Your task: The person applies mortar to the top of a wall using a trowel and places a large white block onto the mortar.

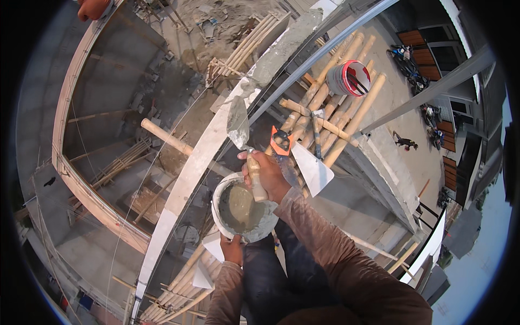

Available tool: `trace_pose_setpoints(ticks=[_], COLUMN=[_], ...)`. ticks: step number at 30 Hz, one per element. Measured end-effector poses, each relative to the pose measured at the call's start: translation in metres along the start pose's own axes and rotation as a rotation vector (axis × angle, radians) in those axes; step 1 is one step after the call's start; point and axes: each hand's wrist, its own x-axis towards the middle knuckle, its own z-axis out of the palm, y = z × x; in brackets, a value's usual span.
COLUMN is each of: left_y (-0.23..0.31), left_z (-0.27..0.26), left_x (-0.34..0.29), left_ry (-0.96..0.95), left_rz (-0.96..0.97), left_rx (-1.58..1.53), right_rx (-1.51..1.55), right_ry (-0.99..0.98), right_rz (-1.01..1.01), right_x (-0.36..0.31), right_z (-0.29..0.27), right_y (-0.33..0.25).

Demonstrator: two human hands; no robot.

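My right hand is closed round the wooden handle of a trowel. The trowel's pointed metal blade, smeared with grey mortar, lies over the top of a narrow wall. Just below that hand is a pale bucket with wet grey mortar inside. My left hand grips the bucket's near rim, thumb on the edge. Beyond the blade, a rough band of mortar covers the far stretch of the wall top.
Bamboo poles form scaffolding on the right, bearing a white bucket with a red rim. An orange-edged object and a white triangular piece sit near my right hand. Left of the wall, the ground drops far below. Parked motorcycles stand down right.
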Motion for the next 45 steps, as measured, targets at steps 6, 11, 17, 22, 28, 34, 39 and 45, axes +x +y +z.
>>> trace_pose_setpoints(ticks=[6,11,17,22,28,34,39,45], left_y=[0.003,0.019,0.015,0.013,0.009,0.015,0.010,0.011], left_z=[0.006,0.028,0.016,0.013,0.009,0.025,0.028,0.051], left_x=[-0.008,-0.012,-0.006,-0.003,-0.008,-0.005,0.004,0.016], left_ry=[-0.037,-0.075,-0.070,-0.080,-0.100,-0.055,-0.092,-0.161], left_rz=[-0.050,-0.103,-0.085,-0.032,-0.027,-0.090,-0.015,0.026], left_rx=[-0.128,-0.169,-0.135,-0.073,-0.070,-0.091,-0.130,-0.025], right_rx=[-0.591,-0.908,-1.216,-1.116,-0.985,-1.243,-1.369,-1.344], right_ry=[0.377,0.478,0.329,0.342,0.405,0.307,0.312,0.355], right_rz=[-0.244,-0.174,-0.128,-0.397,-0.107,-0.029,-0.122,-0.058], right_x=[0.089,0.085,-0.005,0.021,0.087,0.024,-0.046,-0.160], right_z=[0.015,-0.009,-0.033,-0.012,0.016,-0.055,-0.110,-0.117], right_y=[-0.014,0.050,0.065,0.020,-0.019,0.038,0.038,-0.013])
